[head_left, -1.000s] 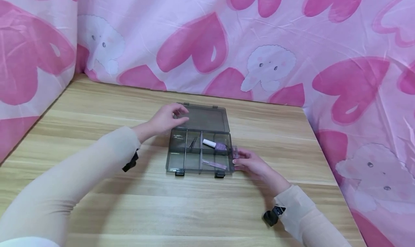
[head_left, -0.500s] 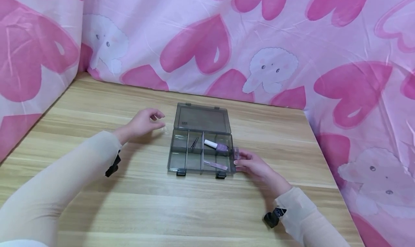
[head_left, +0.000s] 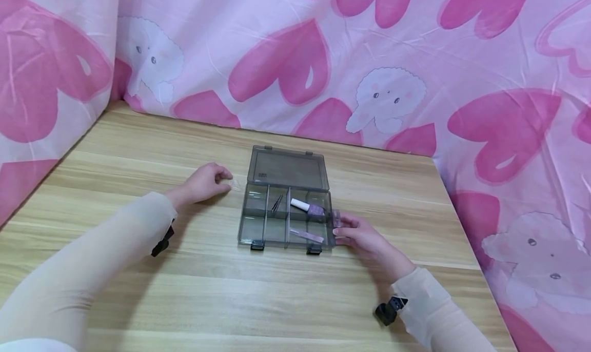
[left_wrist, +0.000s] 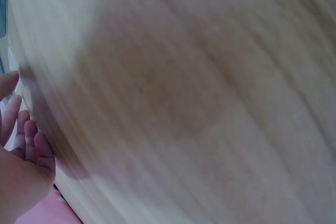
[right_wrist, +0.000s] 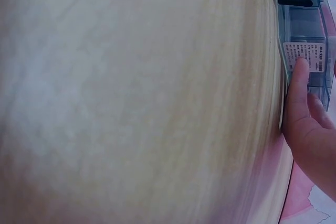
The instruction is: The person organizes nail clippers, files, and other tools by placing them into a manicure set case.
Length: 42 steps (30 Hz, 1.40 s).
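Note:
A smoky clear organizer box [head_left: 275,223] lies with its lid [head_left: 288,168] folded back. Inside are a purple nail polish bottle [head_left: 316,210] with a white cap, a pinkish-purple strip [head_left: 307,235] and a dark tweezer-like tool [head_left: 277,203]. My right hand [head_left: 362,235] grips the box's right side. In the right wrist view, its thumb [right_wrist: 299,80] lies over a printed label [right_wrist: 316,59]. To the left of the box, my left hand [head_left: 201,184] rests low at the table. Its loosely bent fingertips are right at a thin transparent piece [head_left: 237,184], hard to make out.
The wood-grain table [head_left: 258,300] extends around the box. Pink heart-and-bunny fabric [head_left: 277,59] hangs along the back and both sides. Two black latches [head_left: 257,246] project from the box's front edge.
My left hand has moved from over the lid, leftward and down to the table beside the box. My right hand stays at the box's side.

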Motion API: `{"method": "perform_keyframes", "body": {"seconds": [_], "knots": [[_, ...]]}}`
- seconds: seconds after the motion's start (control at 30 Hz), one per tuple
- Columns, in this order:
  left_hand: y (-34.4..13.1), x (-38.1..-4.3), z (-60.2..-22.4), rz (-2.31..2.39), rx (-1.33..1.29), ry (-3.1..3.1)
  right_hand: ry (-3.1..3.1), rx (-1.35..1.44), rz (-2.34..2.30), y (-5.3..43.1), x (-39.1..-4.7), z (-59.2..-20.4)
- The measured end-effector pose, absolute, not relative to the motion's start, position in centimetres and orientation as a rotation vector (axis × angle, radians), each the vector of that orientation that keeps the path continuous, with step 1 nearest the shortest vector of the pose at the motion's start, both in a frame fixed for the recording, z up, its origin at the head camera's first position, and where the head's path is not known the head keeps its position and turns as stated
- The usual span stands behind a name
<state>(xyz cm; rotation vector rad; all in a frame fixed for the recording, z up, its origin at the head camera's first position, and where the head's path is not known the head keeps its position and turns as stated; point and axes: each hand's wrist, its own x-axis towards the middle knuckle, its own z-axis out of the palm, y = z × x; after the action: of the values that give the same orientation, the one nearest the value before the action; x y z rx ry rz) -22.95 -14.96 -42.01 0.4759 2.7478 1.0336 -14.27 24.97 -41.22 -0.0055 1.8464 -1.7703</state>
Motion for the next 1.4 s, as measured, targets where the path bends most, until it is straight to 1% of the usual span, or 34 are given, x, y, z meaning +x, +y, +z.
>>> {"method": "perform_keyframes", "body": {"seconds": [0.3,0.57,0.8,1.0,1.23,1.4], "knots": [[-15.5,-22.7,-41.9,1.047,0.547,2.766,1.838,-0.002,-1.778,24.9,-14.4,-41.1],[-15.9,-22.5,-42.1,1.060,0.532,2.755,1.852,0.008,-1.759,24.9,-14.4,-41.0],[-16.4,-22.1,-42.0,1.026,0.578,2.787,1.849,0.002,-1.765,25.0,-14.4,-41.0],[-16.4,-21.9,-41.7,1.033,0.557,2.759,1.845,-0.010,-1.774,25.0,-14.2,-40.9],[-16.6,-21.9,-42.0,1.045,0.594,2.762,1.847,-0.028,-1.768,25.0,-14.3,-41.1],[-16.7,-22.0,-42.1,1.044,0.565,2.767,1.849,-0.027,-1.764,25.0,-14.3,-41.3]]}}
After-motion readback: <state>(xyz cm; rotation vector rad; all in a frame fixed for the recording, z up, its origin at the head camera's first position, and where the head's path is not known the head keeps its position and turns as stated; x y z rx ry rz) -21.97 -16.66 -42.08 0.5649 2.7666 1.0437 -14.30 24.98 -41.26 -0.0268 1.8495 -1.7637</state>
